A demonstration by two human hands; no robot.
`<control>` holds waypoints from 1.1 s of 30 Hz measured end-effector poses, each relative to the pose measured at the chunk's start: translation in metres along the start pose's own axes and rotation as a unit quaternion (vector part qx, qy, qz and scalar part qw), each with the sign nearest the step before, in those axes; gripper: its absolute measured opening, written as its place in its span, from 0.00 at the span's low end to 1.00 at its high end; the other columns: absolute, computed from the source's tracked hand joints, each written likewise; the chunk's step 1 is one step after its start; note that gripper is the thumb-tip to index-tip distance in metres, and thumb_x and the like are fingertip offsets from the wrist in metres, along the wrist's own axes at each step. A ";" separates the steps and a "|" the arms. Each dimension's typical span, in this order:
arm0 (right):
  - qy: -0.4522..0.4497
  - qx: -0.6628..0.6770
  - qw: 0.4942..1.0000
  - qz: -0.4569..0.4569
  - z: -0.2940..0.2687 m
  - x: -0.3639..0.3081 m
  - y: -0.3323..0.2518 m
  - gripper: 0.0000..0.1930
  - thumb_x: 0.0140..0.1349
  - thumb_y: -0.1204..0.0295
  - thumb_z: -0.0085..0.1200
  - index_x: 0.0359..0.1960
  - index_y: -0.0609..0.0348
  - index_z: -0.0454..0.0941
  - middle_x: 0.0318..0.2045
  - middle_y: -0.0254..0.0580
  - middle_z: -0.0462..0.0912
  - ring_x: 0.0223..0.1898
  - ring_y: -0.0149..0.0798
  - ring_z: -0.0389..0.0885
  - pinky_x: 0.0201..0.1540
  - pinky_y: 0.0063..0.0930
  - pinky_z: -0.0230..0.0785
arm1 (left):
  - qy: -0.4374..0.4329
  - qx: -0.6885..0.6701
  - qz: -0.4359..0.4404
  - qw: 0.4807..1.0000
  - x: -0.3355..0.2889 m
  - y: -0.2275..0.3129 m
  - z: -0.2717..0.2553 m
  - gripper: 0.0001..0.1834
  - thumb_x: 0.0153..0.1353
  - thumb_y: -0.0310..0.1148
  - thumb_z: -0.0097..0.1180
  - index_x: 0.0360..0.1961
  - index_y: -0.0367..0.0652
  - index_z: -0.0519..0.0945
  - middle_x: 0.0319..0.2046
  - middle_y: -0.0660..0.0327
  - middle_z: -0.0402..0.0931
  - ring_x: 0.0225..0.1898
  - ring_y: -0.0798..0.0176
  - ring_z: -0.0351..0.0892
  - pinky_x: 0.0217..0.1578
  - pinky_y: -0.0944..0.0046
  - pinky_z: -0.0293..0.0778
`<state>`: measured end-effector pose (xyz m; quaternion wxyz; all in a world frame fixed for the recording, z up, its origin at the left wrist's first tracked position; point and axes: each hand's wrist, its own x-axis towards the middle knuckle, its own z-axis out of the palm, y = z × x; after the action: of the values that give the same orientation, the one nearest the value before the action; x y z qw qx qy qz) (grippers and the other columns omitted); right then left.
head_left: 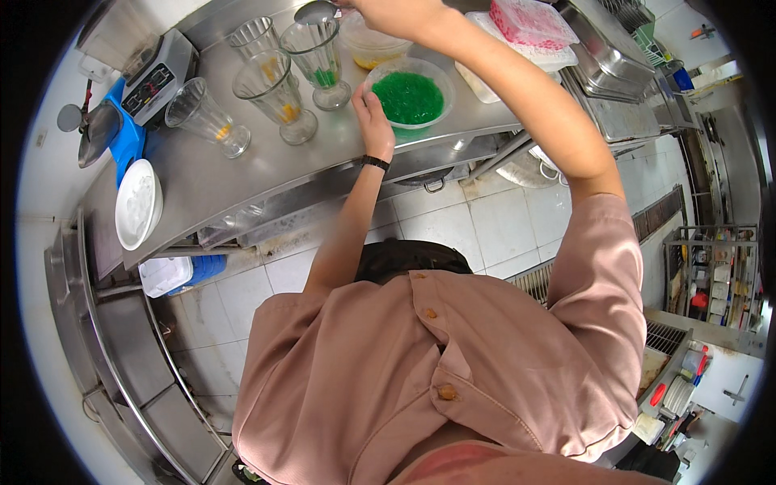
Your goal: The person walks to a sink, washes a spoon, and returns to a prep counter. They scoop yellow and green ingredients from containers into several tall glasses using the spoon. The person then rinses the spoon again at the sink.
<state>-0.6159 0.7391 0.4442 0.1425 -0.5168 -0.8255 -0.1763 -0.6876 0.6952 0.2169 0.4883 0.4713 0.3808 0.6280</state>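
At the top of the head view my right hand point(400, 16) is closed round the handle of a metal spoon point(315, 11). The spoon's bowl is over the mouth of a footed glass point(311, 52) with some green stuff low inside. My left hand point(373, 125) grips the left side of a clear plastic bowl point(443, 77); part of its fingers is hidden. Bright green jelly point(408, 99) fills that bowl. Left of it stand more footed glasses point(267, 85), point(194, 109), with yellow pieces at the bottom. Behind the jelly sits another clear bowl point(376, 44) with something yellow.
The steel counter point(315, 166) carries a white bowl point(139, 206) at its left corner. A blue and grey appliance point(158, 81) stands against the wall. To the right are a pink-filled tray point(529, 24) and steel pans point(606, 52). A white tiled floor point(501, 214) lies below.
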 end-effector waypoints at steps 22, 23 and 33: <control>-0.195 0.040 0.970 0.138 0.046 -0.150 -0.008 0.08 0.50 0.77 0.48 0.26 0.64 0.80 0.28 0.56 0.81 0.33 0.54 0.82 0.34 0.42 0.76 | -0.029 -0.149 -0.088 0.984 0.000 -0.001 0.005 0.26 0.71 0.46 0.29 0.63 0.40 0.56 0.62 0.58 0.57 0.63 0.61 0.55 0.63 0.61 0.49; -0.222 0.051 0.963 0.141 0.046 -0.149 -0.011 0.09 0.51 0.78 0.47 0.30 0.64 0.79 0.28 0.56 0.81 0.33 0.54 0.82 0.34 0.42 0.75 | -0.037 -0.143 -0.086 0.985 0.001 -0.002 0.004 0.26 0.71 0.45 0.29 0.63 0.40 0.56 0.62 0.58 0.57 0.63 0.61 0.55 0.63 0.60 0.50; -0.182 0.153 0.960 0.147 0.045 -0.160 -0.027 0.08 0.49 0.79 0.47 0.27 0.67 0.79 0.27 0.57 0.81 0.32 0.55 0.81 0.32 0.44 0.75 | -0.023 -0.143 -0.084 0.986 -0.002 0.002 0.006 0.27 0.71 0.47 0.28 0.62 0.40 0.58 0.61 0.59 0.59 0.62 0.61 0.56 0.62 0.60 0.53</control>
<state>-0.5747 0.6194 0.3332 0.0921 -0.6279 -0.7695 0.0721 -0.6818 0.6928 0.2199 0.6102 0.3778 0.3138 0.6217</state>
